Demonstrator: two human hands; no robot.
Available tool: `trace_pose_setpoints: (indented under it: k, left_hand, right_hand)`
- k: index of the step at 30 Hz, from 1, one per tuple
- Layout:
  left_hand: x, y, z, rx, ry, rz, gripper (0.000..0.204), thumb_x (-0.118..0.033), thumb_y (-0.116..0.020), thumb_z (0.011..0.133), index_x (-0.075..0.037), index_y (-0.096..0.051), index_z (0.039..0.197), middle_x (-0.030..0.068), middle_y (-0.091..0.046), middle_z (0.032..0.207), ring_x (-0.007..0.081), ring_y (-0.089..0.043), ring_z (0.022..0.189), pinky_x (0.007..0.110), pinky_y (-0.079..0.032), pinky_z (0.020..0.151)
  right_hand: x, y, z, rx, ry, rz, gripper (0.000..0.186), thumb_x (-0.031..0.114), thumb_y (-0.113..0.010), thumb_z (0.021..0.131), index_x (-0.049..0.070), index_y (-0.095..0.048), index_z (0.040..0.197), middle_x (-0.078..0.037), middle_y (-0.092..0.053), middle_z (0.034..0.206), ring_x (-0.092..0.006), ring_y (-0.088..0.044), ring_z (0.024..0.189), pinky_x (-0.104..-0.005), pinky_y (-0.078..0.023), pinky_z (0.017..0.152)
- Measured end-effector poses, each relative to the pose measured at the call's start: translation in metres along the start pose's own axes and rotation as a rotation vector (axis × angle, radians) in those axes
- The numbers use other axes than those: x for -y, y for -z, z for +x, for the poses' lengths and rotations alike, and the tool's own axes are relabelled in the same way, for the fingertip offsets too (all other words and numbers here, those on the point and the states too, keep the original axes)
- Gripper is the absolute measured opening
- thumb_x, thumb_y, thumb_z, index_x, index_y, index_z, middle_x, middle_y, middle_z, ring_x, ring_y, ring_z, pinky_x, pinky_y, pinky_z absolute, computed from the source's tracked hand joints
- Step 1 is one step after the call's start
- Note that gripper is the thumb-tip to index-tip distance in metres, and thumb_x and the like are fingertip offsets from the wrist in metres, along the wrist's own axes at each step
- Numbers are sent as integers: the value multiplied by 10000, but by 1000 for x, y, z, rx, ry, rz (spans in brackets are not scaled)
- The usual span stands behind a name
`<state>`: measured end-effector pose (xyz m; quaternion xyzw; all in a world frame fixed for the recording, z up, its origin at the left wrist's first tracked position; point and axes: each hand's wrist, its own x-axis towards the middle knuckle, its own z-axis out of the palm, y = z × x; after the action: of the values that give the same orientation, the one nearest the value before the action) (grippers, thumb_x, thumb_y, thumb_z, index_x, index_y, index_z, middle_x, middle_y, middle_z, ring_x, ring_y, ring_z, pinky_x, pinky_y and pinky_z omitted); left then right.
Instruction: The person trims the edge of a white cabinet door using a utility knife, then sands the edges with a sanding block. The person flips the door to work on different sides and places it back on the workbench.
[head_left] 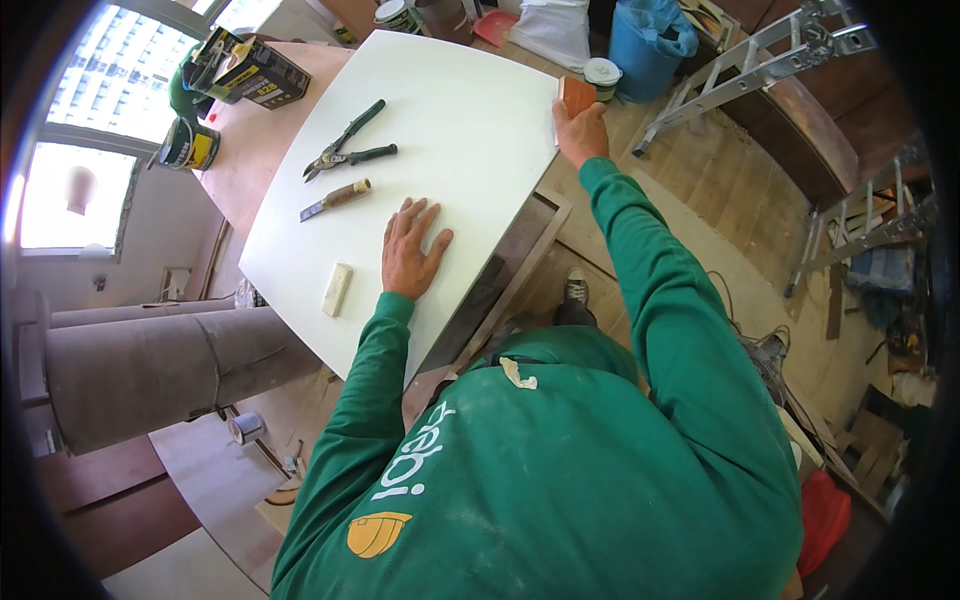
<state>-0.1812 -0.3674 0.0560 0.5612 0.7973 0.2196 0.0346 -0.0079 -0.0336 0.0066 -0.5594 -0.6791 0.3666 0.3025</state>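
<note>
My left hand point(408, 250) lies flat on a large white panel point(450, 110), its fingers spread. At the panel's far right corner, my right hand point(582, 132) grips an orange-brown block point(577, 94) held against the edge; it looks like a sanding block, and its underside is hidden. Beyond my left hand, green-handled tin snips point(346, 143) rest on the panel with their handles apart. Between the snips and my hand is a chisel point(335, 200) with a wooden handle. An off-white rectangular bar point(337, 290) lies left of my left wrist.
Paint and solvent cans point(262, 73) stand on a brownish board at the far left. A blue bin point(648, 50) and a white-lidded bucket point(602, 76) are past the right corner. An aluminium ladder point(750, 68) leans at far right. Large rolls point(180, 370) lie on the left.
</note>
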Motion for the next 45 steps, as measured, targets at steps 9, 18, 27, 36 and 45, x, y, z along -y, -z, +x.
trace_pose_setpoints:
  k: [9, 18, 27, 36, 45]
  left_hand:
    - [9, -2, -9, -1, 26, 24, 560, -479, -676, 1081, -99, -680, 1493, 161, -579, 1603, 383, -418, 1599, 542, -280, 1340]
    - [-8, -1, 3, 23, 16, -15, 541, -427, -692, 1071, -73, -688, 1480, 183, -585, 1602, 402, -426, 1593, 547, -290, 1331]
    - [-4, 1, 2, 23, 22, -1, 538, -422, -722, 1057, -85, -690, 1476, 173, -588, 1600, 377, -425, 1600, 534, -288, 1335]
    - [-1, 1, -7, 11, 48, 6, 526, -406, -731, 1052, -89, -699, 1472, 172, -596, 1593, 386, -441, 1590, 546, -289, 1331]
    - [-4, -5, 13, 5, 18, -17, 523, -401, -746, 1044, -89, -710, 1463, 166, -596, 1597, 383, -447, 1588, 544, -296, 1330]
  right_hand:
    - [2, -21, -178, 171, 229, 188, 836, 563, -631, 1059, -137, -374, 1437, -414, -630, 1316, -553, -697, 1140, -582, -579, 968]
    - [-25, -12, 37, -55, -75, 179, 929, 588, -656, 1040, -199, -345, 1423, -464, -634, 1332, -552, -698, 1192, -551, -580, 1026]
    - [-5, -1, 28, 24, -105, 144, 896, 633, -644, 1022, -156, -406, 1373, -430, -695, 1253, -554, -721, 1135, -562, -598, 996]
    - [0, -17, -52, 44, -28, 78, 841, 618, -659, 1018, -112, -428, 1367, -413, -653, 1321, -572, -689, 1177, -599, -577, 1003]
    - [-78, -3, 117, 119, -178, 232, 829, 677, -647, 1019, -38, -568, 1430, -220, -767, 1175, -326, -777, 881, -411, -614, 682]
